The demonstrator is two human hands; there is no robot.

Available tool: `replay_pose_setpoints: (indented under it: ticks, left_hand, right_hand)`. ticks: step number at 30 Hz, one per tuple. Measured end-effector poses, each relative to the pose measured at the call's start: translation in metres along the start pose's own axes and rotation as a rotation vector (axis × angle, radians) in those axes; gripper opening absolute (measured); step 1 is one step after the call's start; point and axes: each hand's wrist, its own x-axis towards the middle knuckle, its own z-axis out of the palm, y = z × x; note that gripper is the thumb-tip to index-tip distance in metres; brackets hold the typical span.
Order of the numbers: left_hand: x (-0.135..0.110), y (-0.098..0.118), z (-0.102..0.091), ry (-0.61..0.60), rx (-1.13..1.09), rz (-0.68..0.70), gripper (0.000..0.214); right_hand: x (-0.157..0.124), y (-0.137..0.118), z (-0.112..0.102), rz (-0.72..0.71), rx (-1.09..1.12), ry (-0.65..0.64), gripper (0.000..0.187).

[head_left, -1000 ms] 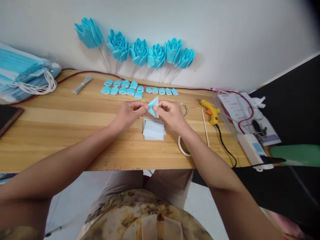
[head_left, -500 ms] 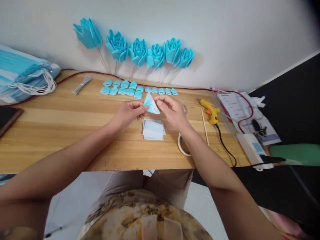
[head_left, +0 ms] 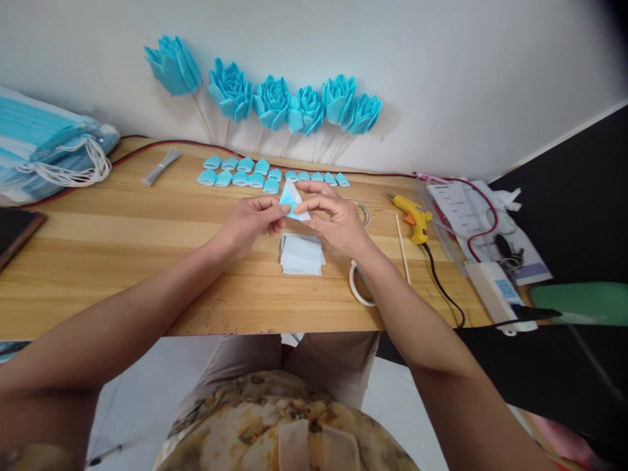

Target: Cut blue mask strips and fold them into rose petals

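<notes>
My left hand (head_left: 258, 222) pinches a small folded piece of blue-and-white mask fabric (head_left: 289, 197), its thumb lying on the lower left of the triangular shape. From the other side, my right hand (head_left: 333, 214) grips the piece's right edge, a finger pressed on the white face and the thumb below. Under the hands lies a stack of white fabric rectangles (head_left: 301, 255). Just beyond are several folded blue petals (head_left: 240, 178) set out in rows on the wooden table (head_left: 122, 261).
Several blue fabric roses on sticks (head_left: 271, 103) lean against the wall. At right lie a yellow glue gun (head_left: 415, 217), a wooden stick (head_left: 403, 248), tape rolls (head_left: 358, 288) and a power strip (head_left: 500, 294). Bagged face masks (head_left: 44, 144) and wire strips (head_left: 161, 166) are at left.
The right fingers have shifted left over the fabric piece and spread apart. Its white flap now lies folded further in, making the shape narrower. The left hand has hardly moved.
</notes>
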Motion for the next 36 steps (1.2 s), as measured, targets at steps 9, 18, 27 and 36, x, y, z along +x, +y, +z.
replay_pose_setpoints:
  ticks: [9, 18, 27, 36]
  left_hand:
    - [-0.002, 0.004, 0.004, 0.028, 0.175, 0.054, 0.034]
    - [-0.002, 0.003, 0.003, 0.027, 0.233, 0.088, 0.031]
    - [-0.003, 0.003, 0.003, 0.032, 0.222, 0.087, 0.031]
    - [-0.003, 0.003, 0.003, -0.007, 0.280, 0.113, 0.032]
  right_hand:
    - [0.000, 0.002, 0.005, 0.078, 0.117, 0.019, 0.013]
    - [0.000, 0.006, 0.008, 0.223, 0.214, 0.062, 0.023]
    - [-0.001, 0.011, 0.008, 0.246, 0.315, 0.016, 0.040]
    - [-0.001, 0.011, 0.012, 0.250, 0.334, -0.001, 0.040]
